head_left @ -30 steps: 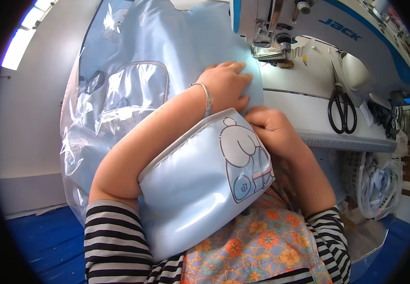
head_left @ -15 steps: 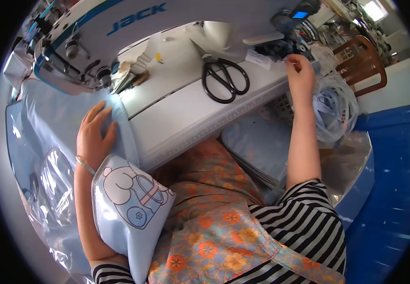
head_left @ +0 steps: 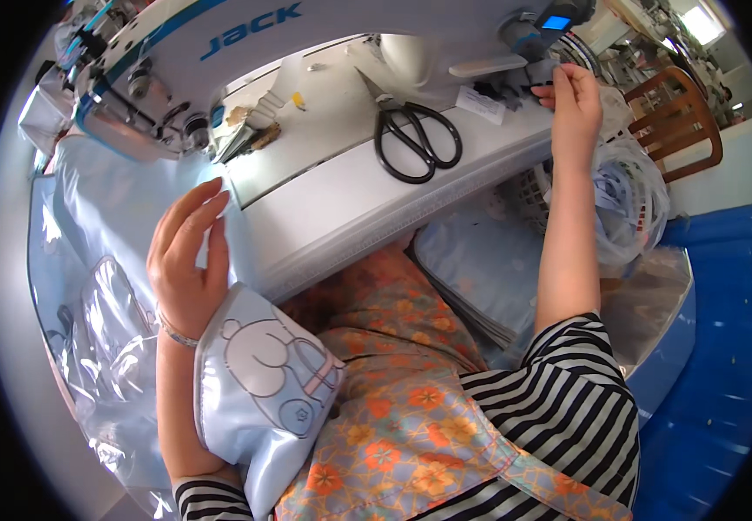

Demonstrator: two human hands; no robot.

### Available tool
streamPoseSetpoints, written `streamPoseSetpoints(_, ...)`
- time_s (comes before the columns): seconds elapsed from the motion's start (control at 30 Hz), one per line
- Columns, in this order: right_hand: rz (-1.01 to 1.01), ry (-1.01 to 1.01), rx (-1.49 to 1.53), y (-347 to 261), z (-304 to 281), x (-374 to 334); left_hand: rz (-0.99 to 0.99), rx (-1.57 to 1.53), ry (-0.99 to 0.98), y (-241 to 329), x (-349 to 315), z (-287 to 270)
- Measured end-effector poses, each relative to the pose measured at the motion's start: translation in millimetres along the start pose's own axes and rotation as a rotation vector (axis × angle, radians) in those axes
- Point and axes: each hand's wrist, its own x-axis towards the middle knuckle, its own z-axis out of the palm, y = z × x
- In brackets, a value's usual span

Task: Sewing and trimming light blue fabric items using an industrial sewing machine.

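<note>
My left hand (head_left: 190,247) hovers over or rests lightly on light blue glossy fabric (head_left: 106,195) at the sewing machine's needle end, fingers stretched and thumb apart. Across that forearm hangs a pale blue piece with a cartoon animal print (head_left: 263,365). At the far right of the machine bed, my right hand (head_left: 576,108) has its fingertips pinched together at some small dark pieces (head_left: 539,82); what exactly they grip is too small to make out. Black-handled scissors (head_left: 417,143) lie on the white machine bed (head_left: 332,195) between my hands.
The sewing machine (head_left: 324,35) spans the far side. Beside the scissors lies a white label (head_left: 480,104). A plastic bag in a basket (head_left: 628,200), a wooden chair (head_left: 675,122) and a blue-sided box (head_left: 667,365) stand right. Stacked blue pieces (head_left: 480,260) sit below the bed edge.
My right hand has moved farther away and slightly right, onto the dark pieces. The left hand has lifted a little, and the printed piece on its forearm has shifted right.
</note>
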Motion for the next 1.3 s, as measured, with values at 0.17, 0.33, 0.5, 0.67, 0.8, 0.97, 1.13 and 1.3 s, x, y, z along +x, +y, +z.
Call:
streamPoseSetpoints(0.17,0.072,-0.378,0.33,-73,66,-74,0.039,-0.271,-0.098,14,0,0)
streamPoseSetpoints(0.33,0.164,-0.85,0.49,-123,125,-144,-0.395,-0.835,-0.419,12,-5,4)
streamPoseSetpoints(0.5,-0.398,-0.641,0.269,-119,154,-164,-0.669,-0.904,-0.432,-2,-8,6)
streamPoseSetpoints(0.67,-0.549,-0.748,0.243,-118,154,-174,-0.806,-1.082,-0.228,-9,-14,4)
streamPoseSetpoints(0.8,-0.767,-0.709,0.135,-118,157,-176,-0.886,-1.625,-0.157,-10,-14,1)
streamPoseSetpoints(0.97,-0.774,-0.717,0.098,-113,161,-179,-0.833,-1.381,-0.193,-10,-18,10)
streamPoseSetpoints(1.13,-0.767,-0.741,0.08,-116,163,-183,-0.894,-1.336,-0.239,-18,-16,12)
streamPoseSetpoints(1.3,-0.809,-0.621,0.006,-108,174,-191,-0.948,-1.334,-0.076,-3,-11,11)
